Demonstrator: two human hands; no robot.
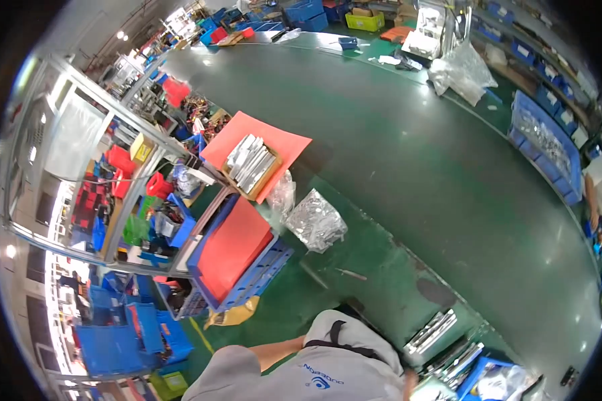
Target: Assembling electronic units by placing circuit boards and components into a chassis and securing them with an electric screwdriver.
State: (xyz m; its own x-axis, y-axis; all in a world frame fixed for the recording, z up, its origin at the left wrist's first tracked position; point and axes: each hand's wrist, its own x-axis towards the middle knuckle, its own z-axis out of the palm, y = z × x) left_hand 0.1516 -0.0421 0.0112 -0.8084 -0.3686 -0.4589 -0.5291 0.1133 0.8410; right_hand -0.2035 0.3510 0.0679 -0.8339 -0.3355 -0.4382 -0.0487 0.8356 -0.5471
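My left forearm (277,353) comes out of a light grey sleeve, and its hand is hidden by the shirt front. On my right, only a strip of skin (409,385) shows beside the shirt; the hand itself is out of sight. In front of my body is the green work table (371,267). A clear bag of small silver parts (316,220) lies on it. Left of the bag stands a carton of silver, flat pieces (249,165) on a red sheet (289,142). Several long metal strips (431,332) lie close to my right side.
A blue crate with a red sheet (237,247) stands at the left table edge, near a metal frame (114,113). A dark conveyor-like surface (408,147) curves past. A blue bin (548,150) and another person's arm (592,194) are at far right. A blue tray (491,381) sits lower right.
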